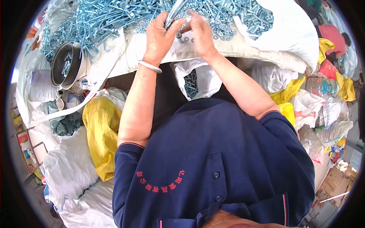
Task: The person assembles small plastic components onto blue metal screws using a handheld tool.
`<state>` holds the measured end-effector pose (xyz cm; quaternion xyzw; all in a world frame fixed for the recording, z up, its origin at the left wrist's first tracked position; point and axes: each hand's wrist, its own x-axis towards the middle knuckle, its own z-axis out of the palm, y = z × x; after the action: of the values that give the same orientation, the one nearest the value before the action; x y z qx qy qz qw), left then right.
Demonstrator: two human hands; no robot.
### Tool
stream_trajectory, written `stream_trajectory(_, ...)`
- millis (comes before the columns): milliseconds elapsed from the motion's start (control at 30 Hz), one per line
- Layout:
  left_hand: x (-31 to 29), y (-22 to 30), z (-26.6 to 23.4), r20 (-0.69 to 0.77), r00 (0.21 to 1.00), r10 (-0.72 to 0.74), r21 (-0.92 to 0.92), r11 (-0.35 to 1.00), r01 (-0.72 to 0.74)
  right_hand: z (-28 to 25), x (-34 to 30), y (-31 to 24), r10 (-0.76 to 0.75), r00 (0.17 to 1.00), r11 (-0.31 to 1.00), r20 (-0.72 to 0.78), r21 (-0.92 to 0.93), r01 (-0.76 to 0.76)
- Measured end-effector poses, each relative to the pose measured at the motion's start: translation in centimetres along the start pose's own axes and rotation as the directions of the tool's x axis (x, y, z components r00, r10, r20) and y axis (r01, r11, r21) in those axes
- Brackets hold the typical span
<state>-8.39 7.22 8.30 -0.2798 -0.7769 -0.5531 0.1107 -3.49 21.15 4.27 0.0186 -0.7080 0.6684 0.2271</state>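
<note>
My left hand (159,35) is closed around a few long shiny metal bolts (174,14), which stick up past its thumb and fingers. Below that thumb shows a small darker metal end (178,35), perhaps a nut or bolt head. Close beside it on the right is my right hand (200,35), blurred by motion, its fingers reaching toward the bolts; whether it grips anything is unclear. Under and beyond both hands lies a heap of long bolts (114,17). Loose washers (222,33) are scattered just right of my right hand, on the pale cloth-covered work surface (235,46).
Short metal sleeves (256,19) fill a white sack (292,26) at the right. A dark round pan (57,72) holds a few bolts at the left. An open white bag (209,78) with bolts hangs below my hands. Yellow sacks (100,129) and white sacks (70,163) crowd both sides.
</note>
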Motion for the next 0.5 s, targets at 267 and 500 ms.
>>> stream_trajectory(267,0.0,0.0,0.0,0.042,0.995,-0.094,-0.234,0.967,0.101,-0.7,1.1,0.6,-0.099,0.995,0.985,-0.009,-0.143,0.097)
stream_trajectory(500,0.1,-0.3,0.1,-0.016,0.999,-0.040,-0.143,0.989,0.038,-0.9,-0.3,-1.2,0.130,0.941,0.942,0.311,-0.336,-0.019)
